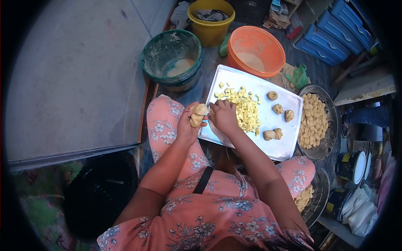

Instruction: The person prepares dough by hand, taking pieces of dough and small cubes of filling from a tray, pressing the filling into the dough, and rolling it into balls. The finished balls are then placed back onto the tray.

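Note:
In my left hand (189,122) lies a lump of tan dough (198,115), with the fingers curled round it. My right hand (223,115) is over the left part of a silver tray (284,146), beside the heap of yellow cubes (247,112); its fingers are bent down, and what is under them is hidden. Several shaped dough pieces rest on the tray's right side, among them a round one (272,96) near the top and a pair (269,135) lower down.
Beyond the tray stand an orange tub (256,50), a green tub (171,58) and a yellow bucket (211,31). At right, a round pan holds many dough pieces (312,121); another pan (320,201) is below it. Blue drawers (331,37) stand at the upper right.

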A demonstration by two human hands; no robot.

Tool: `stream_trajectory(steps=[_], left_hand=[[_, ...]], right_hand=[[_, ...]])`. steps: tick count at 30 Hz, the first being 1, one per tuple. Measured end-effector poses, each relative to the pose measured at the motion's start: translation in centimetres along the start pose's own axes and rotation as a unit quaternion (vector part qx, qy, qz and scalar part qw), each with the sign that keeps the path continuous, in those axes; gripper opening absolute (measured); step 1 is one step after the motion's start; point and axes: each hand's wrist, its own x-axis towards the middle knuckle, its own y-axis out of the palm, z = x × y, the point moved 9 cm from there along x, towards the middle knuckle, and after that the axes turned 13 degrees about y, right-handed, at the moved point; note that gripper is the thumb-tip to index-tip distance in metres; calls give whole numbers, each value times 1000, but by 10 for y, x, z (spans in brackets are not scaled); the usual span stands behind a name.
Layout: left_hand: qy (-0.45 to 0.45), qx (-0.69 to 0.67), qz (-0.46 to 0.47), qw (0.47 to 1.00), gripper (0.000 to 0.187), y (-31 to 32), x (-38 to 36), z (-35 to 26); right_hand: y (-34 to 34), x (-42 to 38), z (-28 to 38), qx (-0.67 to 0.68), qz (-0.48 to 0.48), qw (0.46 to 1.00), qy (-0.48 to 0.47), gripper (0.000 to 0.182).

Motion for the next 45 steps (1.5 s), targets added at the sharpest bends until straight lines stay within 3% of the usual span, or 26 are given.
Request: stream_trajectory(steps=[4, 10, 12, 15, 19, 21, 23, 25, 26, 33, 34, 36, 39, 41, 43, 44, 45], left_hand=[[5, 6, 4, 1000, 36, -2, 1, 1], [-25, 3, 10, 1000, 32, 4, -2, 2], [-29, 18, 19, 999, 31, 5, -2, 3], [-34, 44, 16, 998, 30, 6, -4, 4], [-36, 55, -2, 998, 29, 11, -6, 5], [-59, 27, 22, 998, 30, 16, -8, 8], [-84, -1, 48, 995, 30, 21, -11, 13], [-112, -43, 116, 986, 33, 32, -16, 19], [-112, -43, 117, 986, 33, 32, -17, 19], [-55, 34, 89, 994, 32, 27, -17, 7], [-42, 73, 107, 991, 30, 27, -17, 6], [-51, 98, 131, 985, 30, 24, -20, 13], [-87, 108, 176, 975, 36, 33, -26, 17], [-116, 93, 192, 970, 40, 37, -29, 19], [-165, 57, 236, 956, 44, 45, -33, 26], [-164, 57, 235, 956, 44, 46, -34, 27], [-174, 86, 245, 950, 47, 46, -37, 31]], right_hand=[[25, 7, -4, -85, 76, 993, -1, 19], [-10, 8, -18, 90, 42, 992, 75, 11], [-2, 7, -32, 231, 57, 966, 98, 15], [-11, 2, -44, 281, 43, 943, 173, 18], [-27, -2, -44, 344, 6, 923, 170, 21], [-37, -9, -27, 547, 55, 810, 202, 19], [-38, -14, -23, 545, 34, 815, 196, 20], [-56, -17, -7, 377, -58, 922, 66, 22], [-58, -18, -2, 362, -75, 928, 45, 22], [-62, -23, 23, 203, -12, 979, 5, 25], [-62, -22, 19, 203, -12, 979, 6, 25], [-45, -23, 17, 242, 104, 965, -20, 23], [-56, -24, 21, 288, 172, 940, -60, 17], [-66, -30, 26, 310, 166, 933, -77, 24], [-74, -31, 11, 471, 156, 867, 53, 33], [-76, -33, 18, 478, 158, 864, 18, 47], [-80, -33, 18, 478, 158, 864, 18, 47]])
